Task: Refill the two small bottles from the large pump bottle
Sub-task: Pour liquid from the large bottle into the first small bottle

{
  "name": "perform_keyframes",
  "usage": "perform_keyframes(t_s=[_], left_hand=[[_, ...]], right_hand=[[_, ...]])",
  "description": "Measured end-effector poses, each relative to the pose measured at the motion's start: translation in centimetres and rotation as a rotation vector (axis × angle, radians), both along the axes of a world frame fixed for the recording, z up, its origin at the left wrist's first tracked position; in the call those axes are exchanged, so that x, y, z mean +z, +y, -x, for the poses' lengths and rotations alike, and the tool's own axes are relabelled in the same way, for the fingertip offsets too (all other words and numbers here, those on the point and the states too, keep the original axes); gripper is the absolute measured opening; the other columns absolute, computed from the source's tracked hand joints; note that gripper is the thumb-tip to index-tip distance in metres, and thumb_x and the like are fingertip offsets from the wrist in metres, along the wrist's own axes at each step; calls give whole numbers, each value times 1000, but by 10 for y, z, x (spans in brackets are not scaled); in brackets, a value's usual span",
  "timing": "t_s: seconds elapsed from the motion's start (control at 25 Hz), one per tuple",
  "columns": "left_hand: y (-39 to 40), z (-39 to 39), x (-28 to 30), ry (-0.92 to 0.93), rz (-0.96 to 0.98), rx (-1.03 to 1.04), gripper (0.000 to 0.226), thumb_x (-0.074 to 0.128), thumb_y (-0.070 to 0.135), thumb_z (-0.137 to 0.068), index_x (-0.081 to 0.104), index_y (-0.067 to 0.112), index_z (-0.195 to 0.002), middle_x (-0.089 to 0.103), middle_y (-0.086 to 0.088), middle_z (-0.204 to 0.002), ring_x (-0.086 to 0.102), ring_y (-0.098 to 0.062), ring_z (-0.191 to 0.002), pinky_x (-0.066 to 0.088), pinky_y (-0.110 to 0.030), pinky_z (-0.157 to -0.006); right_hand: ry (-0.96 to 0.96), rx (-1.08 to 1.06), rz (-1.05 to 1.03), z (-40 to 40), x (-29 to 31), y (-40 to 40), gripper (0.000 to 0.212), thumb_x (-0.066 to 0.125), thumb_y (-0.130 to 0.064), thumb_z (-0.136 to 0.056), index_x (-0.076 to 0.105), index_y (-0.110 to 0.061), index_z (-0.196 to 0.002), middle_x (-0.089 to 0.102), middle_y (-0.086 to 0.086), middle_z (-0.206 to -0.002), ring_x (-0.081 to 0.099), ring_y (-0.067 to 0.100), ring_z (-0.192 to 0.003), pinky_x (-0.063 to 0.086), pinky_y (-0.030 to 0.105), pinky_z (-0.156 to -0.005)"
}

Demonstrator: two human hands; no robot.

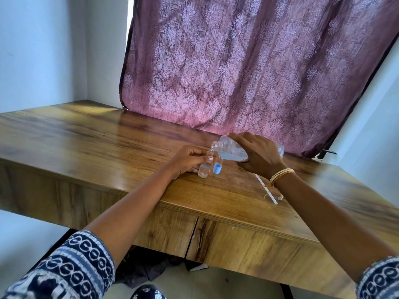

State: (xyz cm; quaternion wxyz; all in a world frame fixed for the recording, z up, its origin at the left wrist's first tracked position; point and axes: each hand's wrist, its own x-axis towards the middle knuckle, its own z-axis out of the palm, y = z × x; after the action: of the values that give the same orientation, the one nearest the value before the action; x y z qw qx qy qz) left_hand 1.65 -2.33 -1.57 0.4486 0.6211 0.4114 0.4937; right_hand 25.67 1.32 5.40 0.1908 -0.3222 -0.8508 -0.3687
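One small bottle under the pour

Small bottle [204, 167] upright on bench [108, 147], left hand [187, 159] pinching its neck to steady it. Right hand [258, 153] grips tilted large bottle [228, 151], mouth at the opening. Blue cap [217, 169] beside.

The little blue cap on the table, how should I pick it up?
Pinch the blue cap across its round sides with your fingers, coming from above and from the near side. It sits just right of the small bottle that the left hand holds, and the tilted large bottle in the right hand hangs just behind it, so the near side looks clearest.
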Motion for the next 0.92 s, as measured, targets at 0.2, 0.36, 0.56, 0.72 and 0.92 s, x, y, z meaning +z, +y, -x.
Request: perform_keyframes(t_s=[0.2,0.36,0.56,0.72,0.92], left_hand=[[1,1,-1,-1,11,8,31,71,20,-84,70,11,-113,72,-18,-109,67,-39,-104,50,-59,-94],[0,1,0,4,7,9,31,71,21,-84,70,11,-113,71,-18,-110,66,-40,-104,49,-61,-93],[-2,1,1,17,-14,16,32,70,21,-84,69,10,-114,71,-20,-110,65,-43,-103,50,-60,-92],[-5,0,3,16,-3,18,31,71,21,-84,70,12,-113,72,-16,-109,66,-40,-104,51,-57,-93],[-6,0,4,10,0,19,30,71,21,-84,70,11,-113,71,-20,-109,65,-43,-104,50,-57,-92]], right_hand=[[5,-17,19,0,-2,1,67,51,-45,-73,38,-31,-136,63,2,-110,64,28,-78,49,33,-58],[-7,-24,25,0,-2,1,69,58,-42,-72,38,-31,-137,62,1,-110,64,28,-78,47,32,-58],[-5,-22,14,0,-1,0,70,64,-41,-71,38,-30,-136,63,2,-110,64,27,-78,47,31,-58],[-5,-26,18,0,-1,0,70,61,-42,-72,38,-30,-136,63,2,-110,64,27,-77,47,32,-58],[29,-1,41,2,-2,-5,66,46,-50,-73,36,-31,-135,63,3,-108,64,28,-75,46,30,-56]])
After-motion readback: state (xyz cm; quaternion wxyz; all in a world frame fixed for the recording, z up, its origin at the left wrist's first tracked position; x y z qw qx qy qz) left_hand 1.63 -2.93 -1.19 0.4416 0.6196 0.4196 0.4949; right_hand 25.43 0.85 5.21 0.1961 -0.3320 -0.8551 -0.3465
